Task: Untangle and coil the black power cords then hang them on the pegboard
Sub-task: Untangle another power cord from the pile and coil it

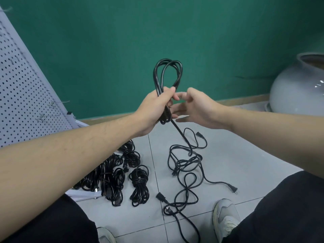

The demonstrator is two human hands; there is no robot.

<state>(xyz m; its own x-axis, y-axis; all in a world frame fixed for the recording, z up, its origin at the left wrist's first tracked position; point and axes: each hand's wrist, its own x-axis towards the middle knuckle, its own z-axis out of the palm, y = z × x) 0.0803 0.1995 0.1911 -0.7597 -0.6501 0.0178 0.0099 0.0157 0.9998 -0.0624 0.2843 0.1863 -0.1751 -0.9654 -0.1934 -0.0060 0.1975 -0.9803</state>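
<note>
My left hand (pixel 156 109) grips a partly coiled black power cord (pixel 167 74); its loops stand up above my fist and its free end runs down to the floor. My right hand (pixel 194 106) hovers just to the right of the coil with relaxed fingers reaching toward it and holds nothing. A loose tangle of black cords (pixel 188 165) with several plugs lies on the tiled floor below my hands. Several coiled black cord bundles (pixel 122 172) lie to the left of it. The grey pegboard (pixel 22 95) leans at the left, with bare wire hooks (pixel 52 109) on it.
A large grey ceramic pot (pixel 298 85) stands at the right against the green wall. My knees in black trousers and my grey shoes (pixel 226 218) frame the bottom of the view. White paper (pixel 82 194) lies under the coiled bundles.
</note>
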